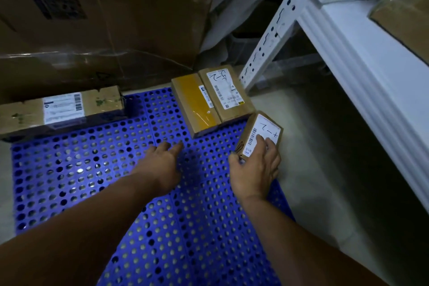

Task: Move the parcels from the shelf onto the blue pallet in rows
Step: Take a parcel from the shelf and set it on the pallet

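The blue perforated pallet [97, 169] lies on the floor below me. Along its far edge sit a long brown parcel [62, 111] at the left and two parcels side by side at the right: one with yellow tape [193, 107], one with a white label [226, 93]. My right hand [255, 169] grips a small brown parcel with a white label [263, 133] at the pallet's right edge, just in front of those two. My left hand [162, 162] reaches out over the pallet, fingers straight, holding nothing.
A white metal shelf [348, 53] stands at the right, with a wrapped brown parcel [404, 7] on its upper level. Big cardboard boxes [99, 19] wrapped in film stand behind the pallet. Pale floor [308, 146] lies between pallet and shelf.
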